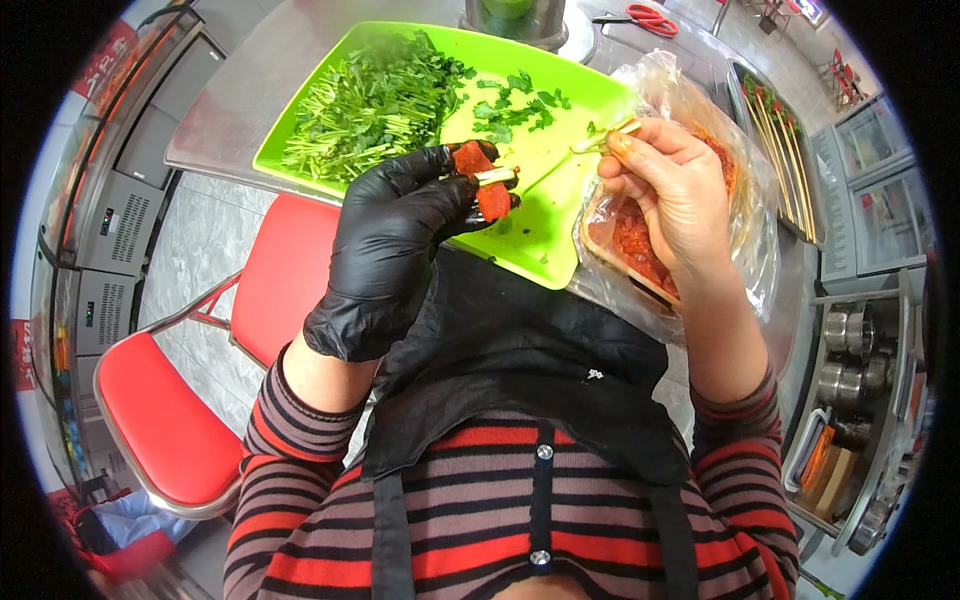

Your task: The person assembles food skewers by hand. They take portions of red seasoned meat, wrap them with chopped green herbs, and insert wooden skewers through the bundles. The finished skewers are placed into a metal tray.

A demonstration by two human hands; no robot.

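Note:
My left hand, in a black disposable glove, holds a flat slice of red seasoned meat with a short pale green stem piece lying across it. Bare, my right hand pinches several green herb stems between thumb and fingers. Both hands are raised over a bright green plastic tray. Cut leafy herbs, apparently coriander, are heaped on the tray's left side, with loose leaves at its middle. Beneath my right hand is a container of red marinated meat in a clear plastic bag.
Red-handled scissors and a metal pot stand at the far edge of the steel table. At the right, a metal tray holds skewers. Red folding chairs are at the left, steel pots on a right-hand shelf.

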